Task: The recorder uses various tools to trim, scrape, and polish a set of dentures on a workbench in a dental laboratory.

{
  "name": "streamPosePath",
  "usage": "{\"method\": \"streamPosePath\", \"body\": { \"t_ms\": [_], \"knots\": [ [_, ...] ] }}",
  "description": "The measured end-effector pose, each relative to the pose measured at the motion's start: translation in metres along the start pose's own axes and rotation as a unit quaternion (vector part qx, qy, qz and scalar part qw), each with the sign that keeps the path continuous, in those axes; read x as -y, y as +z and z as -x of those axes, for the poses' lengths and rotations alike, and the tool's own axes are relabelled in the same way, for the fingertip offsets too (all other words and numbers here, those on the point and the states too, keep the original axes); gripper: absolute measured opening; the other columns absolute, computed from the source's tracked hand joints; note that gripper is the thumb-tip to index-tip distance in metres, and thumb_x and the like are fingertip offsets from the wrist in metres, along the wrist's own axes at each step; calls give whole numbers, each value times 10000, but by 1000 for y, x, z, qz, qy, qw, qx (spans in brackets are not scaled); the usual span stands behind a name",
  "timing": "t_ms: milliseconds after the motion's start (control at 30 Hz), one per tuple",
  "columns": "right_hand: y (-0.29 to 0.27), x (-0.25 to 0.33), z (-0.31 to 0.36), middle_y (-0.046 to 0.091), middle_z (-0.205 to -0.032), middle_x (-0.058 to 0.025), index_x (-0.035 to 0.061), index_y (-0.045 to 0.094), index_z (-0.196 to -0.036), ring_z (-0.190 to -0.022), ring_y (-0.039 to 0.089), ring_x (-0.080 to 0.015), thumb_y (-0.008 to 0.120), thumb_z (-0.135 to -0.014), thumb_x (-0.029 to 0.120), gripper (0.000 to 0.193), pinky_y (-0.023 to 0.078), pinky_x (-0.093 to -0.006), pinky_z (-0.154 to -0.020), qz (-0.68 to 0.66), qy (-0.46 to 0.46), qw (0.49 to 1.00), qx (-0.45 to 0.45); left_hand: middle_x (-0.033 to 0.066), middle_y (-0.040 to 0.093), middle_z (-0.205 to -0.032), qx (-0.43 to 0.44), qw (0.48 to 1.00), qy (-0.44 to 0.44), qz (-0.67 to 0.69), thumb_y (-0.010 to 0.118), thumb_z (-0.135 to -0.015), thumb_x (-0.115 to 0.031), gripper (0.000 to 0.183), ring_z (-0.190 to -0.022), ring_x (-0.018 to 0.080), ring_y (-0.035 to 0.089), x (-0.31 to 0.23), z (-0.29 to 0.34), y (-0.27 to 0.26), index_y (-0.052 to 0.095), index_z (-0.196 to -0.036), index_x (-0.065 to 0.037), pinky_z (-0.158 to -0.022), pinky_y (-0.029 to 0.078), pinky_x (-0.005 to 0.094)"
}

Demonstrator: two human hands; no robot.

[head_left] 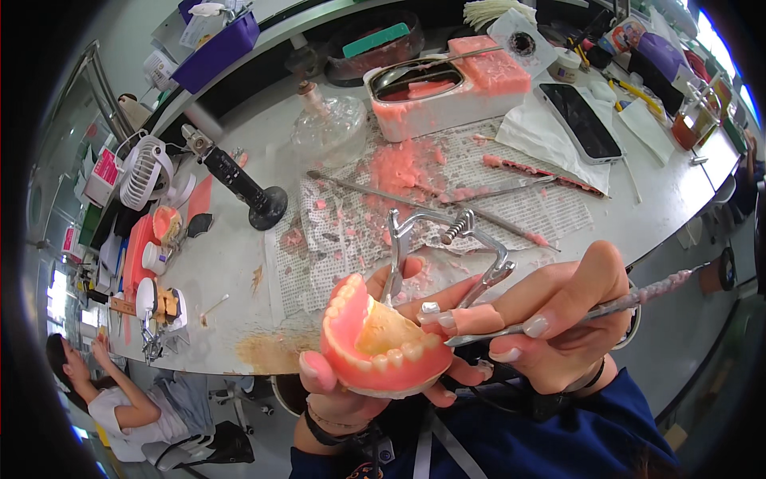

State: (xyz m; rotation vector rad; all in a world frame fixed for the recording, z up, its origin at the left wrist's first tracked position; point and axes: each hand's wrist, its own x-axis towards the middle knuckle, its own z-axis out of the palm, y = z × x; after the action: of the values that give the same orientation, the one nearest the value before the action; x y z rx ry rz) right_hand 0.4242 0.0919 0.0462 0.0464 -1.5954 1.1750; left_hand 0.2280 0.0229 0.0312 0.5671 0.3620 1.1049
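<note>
My left hand [345,405] is wrapped round a denture model [383,351], a pink wax base with a row of cream teeth and a yellowish cast in the middle. Its thumb presses the left side, and other fingers show behind and below. A metal articulator frame [396,255] with a small spring rises behind the model; where they join is hidden. Between the thumb and fingers of my right hand [570,319] is a slim metal wax carver [594,313], its far handle coated in pink wax. The carver's tip lies close to the model's right-hand teeth.
Wax-spotted newspaper [335,247] bears metal tools [383,194]. Behind stand a glass spirit lamp [327,120] and a wax-smeared box [447,104]. A phone [581,124] lies on tissue at right. Leftward are a black stand [239,180], a fan [148,172] and a seated person [140,399].
</note>
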Motion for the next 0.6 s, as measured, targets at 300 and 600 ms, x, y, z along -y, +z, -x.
{"method": "streamPosePath", "body": {
  "t_ms": [300,600],
  "knots": [
    [-2,3,-1,619,-813,-286,-21,347,-971,-888,656,-512,543,-846,-165,273,549,-633,-796,17,8,1000,13,329,271,-1469,-4,1000,-3,-10,673,-524,-849,1309,-987,473,641,-2,0,3,135,-1465,-116,-708,628,452],
    [16,2,8,722,-899,-155,10,615,-786,-770,733,-267,774,-728,-69,187,604,-309,-628,102,12,987,-121,320,253,-1486,-16,1000,-4,-27,692,-537,-834,1278,-1056,461,617,-1,-5,9,147,-1470,-151,-750,616,441]
  ]
}}
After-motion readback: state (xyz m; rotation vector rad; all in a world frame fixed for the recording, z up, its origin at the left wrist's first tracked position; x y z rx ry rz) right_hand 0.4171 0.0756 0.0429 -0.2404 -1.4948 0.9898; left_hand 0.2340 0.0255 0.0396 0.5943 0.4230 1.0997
